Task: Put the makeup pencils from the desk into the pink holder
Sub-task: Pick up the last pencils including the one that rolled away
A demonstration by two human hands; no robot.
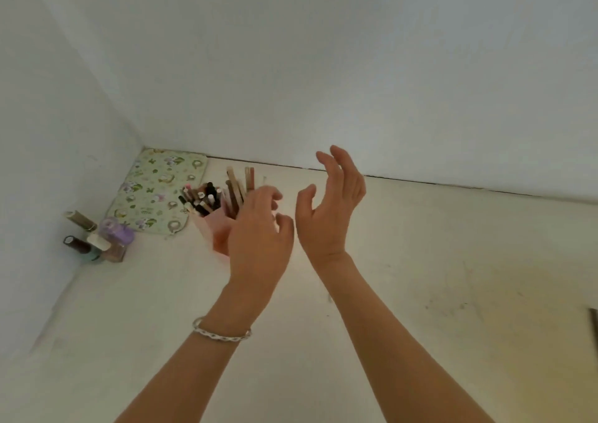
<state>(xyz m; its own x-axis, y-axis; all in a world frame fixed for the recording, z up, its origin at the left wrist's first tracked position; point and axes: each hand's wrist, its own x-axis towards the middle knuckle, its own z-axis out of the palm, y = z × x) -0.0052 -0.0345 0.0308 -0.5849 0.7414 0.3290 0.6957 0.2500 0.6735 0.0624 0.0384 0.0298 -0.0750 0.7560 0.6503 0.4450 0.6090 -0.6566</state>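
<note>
Left hand and right hand raised side by side, apart, fingers loose, gripping nothing. Left hand partly covers pink holder on counter. Makeup pencils stand inside, long axes tilted, tips up, fanning left. Floral pouch behind; nail polish bottles further left.

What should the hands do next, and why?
Probably pull the left hand back from the pink holder, to check what it hides. The makeup pencils already stand in the holder, the left hand and the right hand hold nothing, and no loose pencil shows on the desk.
</note>
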